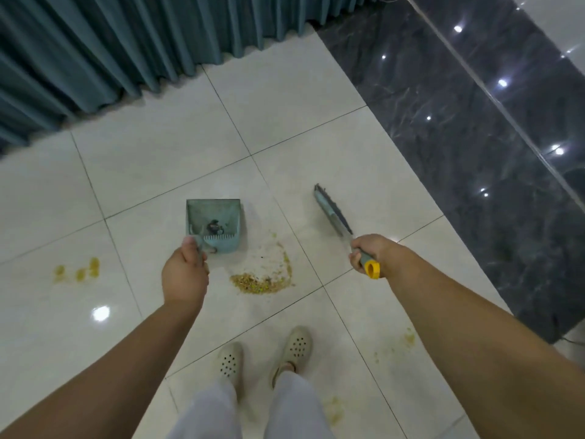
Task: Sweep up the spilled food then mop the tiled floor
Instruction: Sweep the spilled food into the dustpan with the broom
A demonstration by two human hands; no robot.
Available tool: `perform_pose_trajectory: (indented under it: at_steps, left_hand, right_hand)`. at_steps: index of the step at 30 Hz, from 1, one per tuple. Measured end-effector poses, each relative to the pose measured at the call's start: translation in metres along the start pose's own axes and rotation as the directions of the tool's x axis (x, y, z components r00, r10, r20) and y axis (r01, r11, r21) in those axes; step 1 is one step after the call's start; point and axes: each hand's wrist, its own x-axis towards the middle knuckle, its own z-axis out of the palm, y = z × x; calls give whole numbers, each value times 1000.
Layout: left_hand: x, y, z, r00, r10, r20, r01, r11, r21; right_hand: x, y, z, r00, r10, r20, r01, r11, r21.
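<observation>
Pale cream tiles point(164, 172) with thin dark grout lines fill most of the frame. Upper right runs a dark grey marbled band point(459, 147) veined in white. Upper left hangs a teal pleated curtain point(95, 55). The dustpan point(212, 224) at centre is faded blue-green with a dark smudge inside. The brush point(332, 213) is grey-blue, its handle tip yellow. The spilled food point(262, 282) is tan flecked with yellow-green; yellow smears point(79, 272) show at left. Cream perforated clogs point(229, 361) show at the bottom.

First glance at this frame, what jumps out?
The crumb pile on the white tile, centre, just ahead of the shoes. Either side of it: the dustpan in the left hand and the brush raised in the right hand. Yellow smears lie far left.
</observation>
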Motion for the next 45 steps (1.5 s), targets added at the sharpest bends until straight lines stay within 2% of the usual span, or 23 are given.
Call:
perform_pose_trajectory:
  at_steps: [5,13,19,24,28,33,38,45]
  left_hand:
    - [-6,1,3,997,-29,-76,25,999,-46]
    - [-11,-5,1,986,-39,-161,35,999,-32]
    - [-10,-11,-13,971,-89,-223,74,994,-75]
    - [-13,-22,-30,960,-158,-230,120,978,-169]
    - [-20,-33,-37,954,-168,-249,122,974,-190]
    - [-28,-42,-38,938,-210,-276,147,961,-233]
    - [-35,-44,-32,935,-204,-290,147,968,-204]
    - [-46,-45,-19,935,-179,-308,140,980,-142]
  right_hand:
    - [-5,27,27,998,51,42,-46,992,-118]
    - [-24,45,32,992,112,55,-93,957,-276]
    - [-40,20,42,994,66,84,-34,940,-339]
    - [-23,-20,75,994,-24,107,65,913,-404]
    - [-3,-44,104,991,-26,135,83,896,-437]
    - [7,-30,124,992,27,124,61,760,-647]
    - [-1,9,105,993,36,112,66,614,-787]
    - [-15,56,40,995,44,92,53,546,-836]
